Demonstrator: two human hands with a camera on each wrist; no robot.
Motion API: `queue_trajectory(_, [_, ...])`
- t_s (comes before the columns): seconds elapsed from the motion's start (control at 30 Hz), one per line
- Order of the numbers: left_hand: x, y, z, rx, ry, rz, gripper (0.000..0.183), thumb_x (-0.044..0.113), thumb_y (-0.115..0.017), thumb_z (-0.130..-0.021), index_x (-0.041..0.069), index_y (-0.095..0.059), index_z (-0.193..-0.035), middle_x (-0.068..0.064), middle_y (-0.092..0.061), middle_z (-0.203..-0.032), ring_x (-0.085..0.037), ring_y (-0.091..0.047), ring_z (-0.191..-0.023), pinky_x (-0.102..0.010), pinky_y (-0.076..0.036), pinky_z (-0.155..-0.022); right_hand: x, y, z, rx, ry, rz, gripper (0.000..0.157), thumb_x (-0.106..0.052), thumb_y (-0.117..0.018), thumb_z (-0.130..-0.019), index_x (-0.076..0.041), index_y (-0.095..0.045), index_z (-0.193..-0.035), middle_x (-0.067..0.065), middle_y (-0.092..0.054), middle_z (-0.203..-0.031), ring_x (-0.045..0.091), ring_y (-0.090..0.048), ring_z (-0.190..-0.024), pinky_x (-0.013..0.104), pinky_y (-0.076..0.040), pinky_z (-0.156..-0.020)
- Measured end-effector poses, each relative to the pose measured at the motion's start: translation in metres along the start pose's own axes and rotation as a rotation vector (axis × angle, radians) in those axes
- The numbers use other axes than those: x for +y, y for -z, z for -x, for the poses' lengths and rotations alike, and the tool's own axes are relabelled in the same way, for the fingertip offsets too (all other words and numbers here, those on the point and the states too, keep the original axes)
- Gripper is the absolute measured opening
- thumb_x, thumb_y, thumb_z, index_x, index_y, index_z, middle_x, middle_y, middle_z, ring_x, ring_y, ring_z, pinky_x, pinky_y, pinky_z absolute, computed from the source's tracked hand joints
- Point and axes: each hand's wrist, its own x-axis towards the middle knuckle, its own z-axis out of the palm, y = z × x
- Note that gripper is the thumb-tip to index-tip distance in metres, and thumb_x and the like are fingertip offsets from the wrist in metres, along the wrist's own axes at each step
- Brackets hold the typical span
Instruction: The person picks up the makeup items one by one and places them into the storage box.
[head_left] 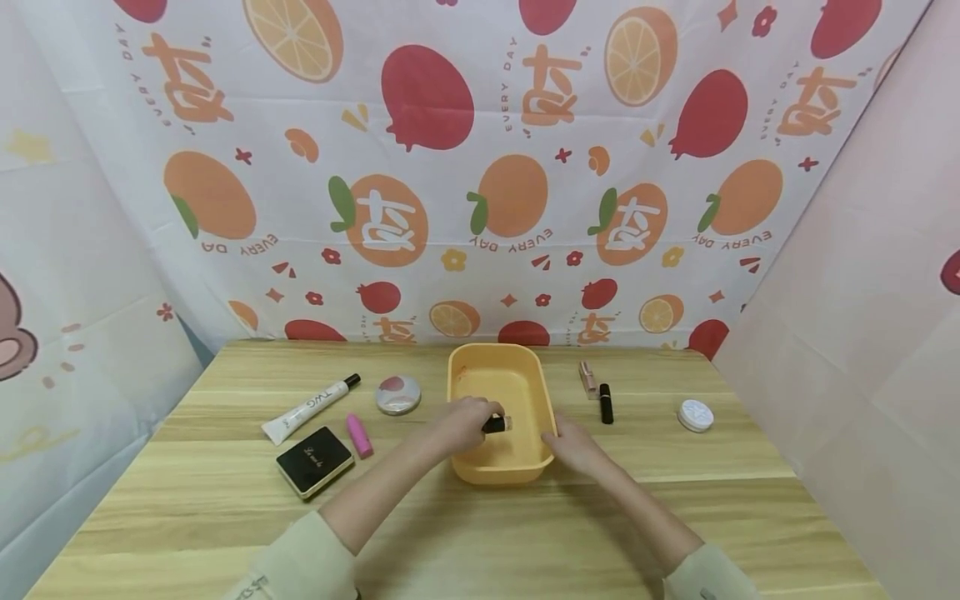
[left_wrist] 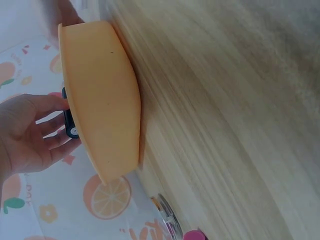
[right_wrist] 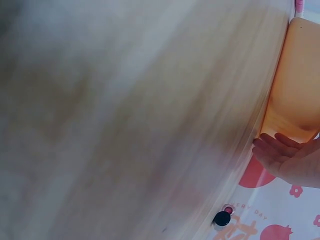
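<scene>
A yellow plastic basin (head_left: 501, 475) stands in the middle of the wooden table. Over its left part, my left hand (head_left: 463, 423) pinches a small black cosmetic piece with a pale end (head_left: 497, 424). In the left wrist view, the black piece (left_wrist: 71, 125) shows a round white mark on its end and is partly hidden behind the basin rim. My right hand (head_left: 576, 450) holds the basin's right rim near the front corner, thumb over the edge. From the right wrist view, the fingers of that hand (right_wrist: 295, 160) lie along the basin's outer wall (right_wrist: 297, 85).
Left of the basin lie a white tube with black cap (head_left: 311, 408), a black square compact (head_left: 315, 462), a pink lipstick (head_left: 359, 436) and a round compact (head_left: 397, 394). To the right are a pinkish tube (head_left: 588, 380), a black tube (head_left: 606, 404) and a white round case (head_left: 696, 415).
</scene>
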Motion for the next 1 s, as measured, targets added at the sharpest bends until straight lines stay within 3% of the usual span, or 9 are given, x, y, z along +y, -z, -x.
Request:
queue_trajectory(0.63, [0.000,-0.023,-0.001,-0.045,-0.008,-0.071,0.032,0.000,-0.068,-0.075,0.011,-0.065,-0.105,-0.004,-0.063,-0.090,-0.021,-0.060,-0.083,-0.032,-0.050,-0.065,-0.006,0.000,0.003,0.002,0.012,0.000,0.044,-0.012,-0.045,-0.092,0.011,-0.040,-0.129,0.007,-0.060,-0.087,0.019,-0.059,-0.077,0.046,-0.046,-0.080])
queue_trajectory(0.77, [0.001,-0.023,-0.001,-0.046,0.020,-0.040,0.035,-0.006,-0.062,-0.076,0.011,-0.065,-0.107,-0.003,-0.064,-0.093,-0.021,-0.060,-0.086,-0.029,-0.050,-0.062,-0.006,0.001,0.004,-0.011,0.051,-0.001,0.044,-0.012,-0.043,-0.092,0.014,-0.039,-0.127,0.007,-0.060,-0.085,0.019,-0.059,-0.076,0.046,-0.047,-0.077])
queue_trajectory(1.0, [-0.001,-0.019,-0.001,-0.021,0.017,-0.013,0.033,-0.003,-0.067,-0.074,0.009,-0.065,-0.105,-0.003,-0.065,-0.090,-0.022,-0.060,-0.085,-0.030,-0.050,-0.063,-0.004,-0.001,0.000,0.014,-0.012,0.001,0.043,-0.011,-0.045,-0.092,0.009,-0.041,-0.130,0.008,-0.061,-0.090,0.025,-0.059,-0.084,0.050,-0.044,-0.084])
